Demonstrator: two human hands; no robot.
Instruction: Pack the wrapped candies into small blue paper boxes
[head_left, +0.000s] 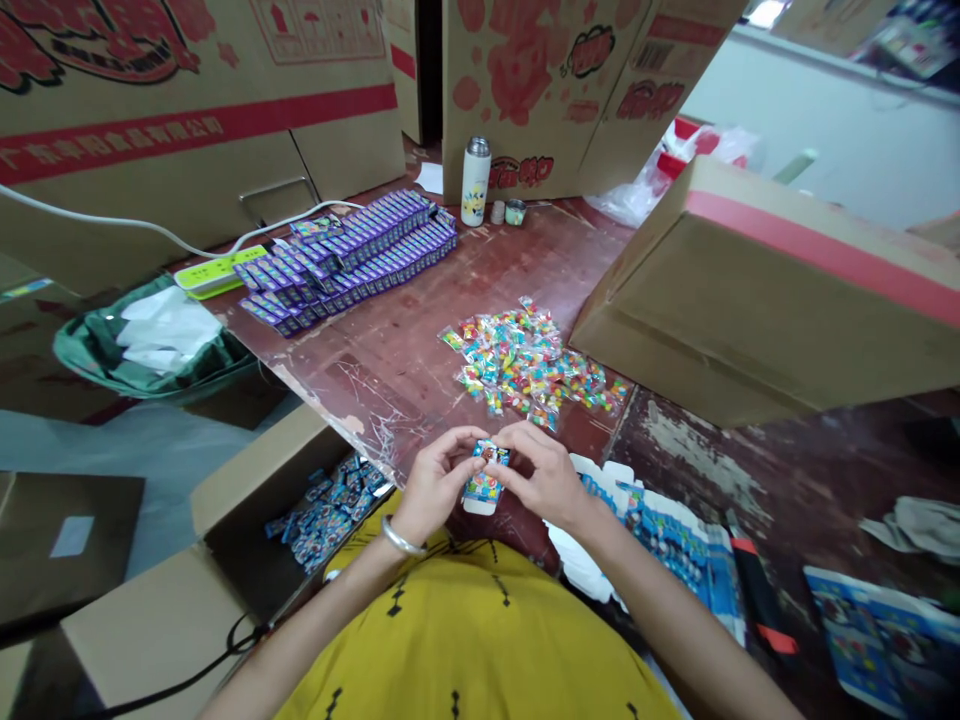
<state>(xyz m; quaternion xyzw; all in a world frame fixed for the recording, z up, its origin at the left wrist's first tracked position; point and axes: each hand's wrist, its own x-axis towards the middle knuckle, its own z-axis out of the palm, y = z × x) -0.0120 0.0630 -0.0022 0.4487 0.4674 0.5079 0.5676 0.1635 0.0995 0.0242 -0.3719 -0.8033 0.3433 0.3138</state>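
A small blue printed candy box (484, 482) with a white flap at its near end is held upright between my hands, over the table's front edge. My left hand (439, 480) pinches its left side, thumb across the front. On the other side my right hand (544, 475) grips its upper right part with thumb and fingers. Just beyond lies a pile of small clear packets of colourful candies (517, 360). By my right forearm are stacked flat blue-and-white box blanks (667, 540). An open carton (247, 540) at lower left holds many small blue boxes (330, 515).
Rows of purple boxes (352, 255) stand at the back left beside a yellow-green power strip (217, 272). A white flask (475, 182) stands behind. Large cartons (780, 290) flank the table. A black-and-red cutter (761, 590) lies right; a green bag (97, 350) hangs left.
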